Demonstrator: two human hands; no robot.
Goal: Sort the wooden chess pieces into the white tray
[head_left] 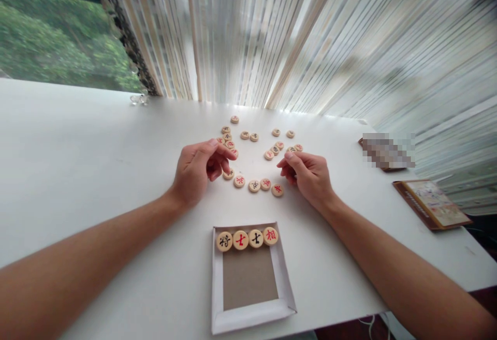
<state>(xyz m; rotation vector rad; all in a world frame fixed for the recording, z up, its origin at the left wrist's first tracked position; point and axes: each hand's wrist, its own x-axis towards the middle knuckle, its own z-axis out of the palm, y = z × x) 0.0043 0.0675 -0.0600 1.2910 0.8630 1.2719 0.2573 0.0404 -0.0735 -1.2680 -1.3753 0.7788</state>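
My left hand (204, 166) hovers at the left of a scatter of round wooden Chinese chess pieces (239, 181). Its index finger reaches out and the other fingers bend loosely, with nothing seen in them. At the right side, my right hand (306, 172) is beside a small group of pieces (298, 147), thumb against its curled fingers; whatever might be inside is hidden. Nearer to me lies a shallow white box (285, 298) with a grey-brown floor. Along its far edge sits a row of several chess pieces (240, 240), marked in red and black characters.
A curtain of strings (240, 34) hangs along the table's back edge. Two brown flat packages or booklets, one nearer (435, 204) and one partly blurred farther back (388, 166), lie at the right. Small clear glass items (139, 99) stand by the window. White cables (370, 324) show below the table's front edge.
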